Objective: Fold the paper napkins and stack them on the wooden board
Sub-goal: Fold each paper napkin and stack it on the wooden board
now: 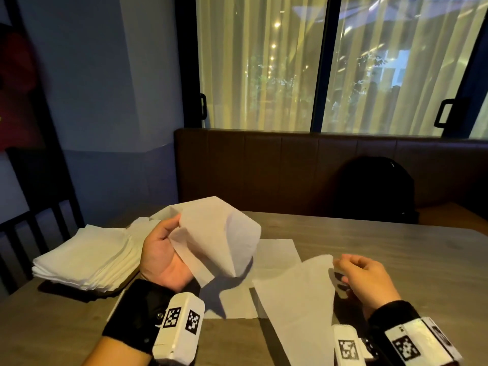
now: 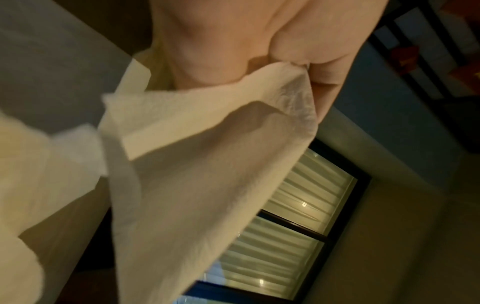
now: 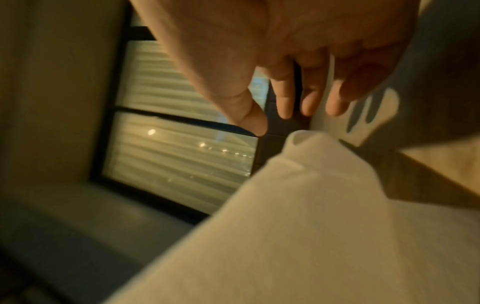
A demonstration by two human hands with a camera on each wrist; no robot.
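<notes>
Nearest the head camera are the two wrist units, white housings with black-and-white square markers on black wrist straps (image 1: 137,310). Just beyond the right unit, a white paper napkin (image 1: 298,294) stands up from the lower frame edge as a tapering sheet; its upper corner ends just beside the right hand (image 1: 367,281).

The right hand is held above the table (image 1: 396,249). In the right wrist view, the fingers (image 3: 284,98) hang loosely and slightly spread, and the thumb tip is apart from them. The napkin corner (image 3: 301,142) lies just below the fingertips with a gap visible. The hand is released and holds nothing.

The left hand (image 1: 163,254) is raised palm-up above the table. It grasps a second napkin (image 1: 219,233), which billows upward and rightward in loose folds. In the left wrist view, an edge of this napkin (image 2: 207,164) is tucked between the thumb and the palm side of the hand (image 2: 233,41).

Below and beyond the left hand, a flat unfolded napkin (image 1: 277,254) lies on the table surface. To the left, a stack of napkins (image 1: 81,257) rests near the table's left edge. The pictures do not show a distinct wooden board.

Beyond the table stands a brown padded bench back (image 1: 264,167), with a dark bag (image 1: 375,188) on the seat. Behind it, windows with pale curtains (image 1: 264,62).
</notes>
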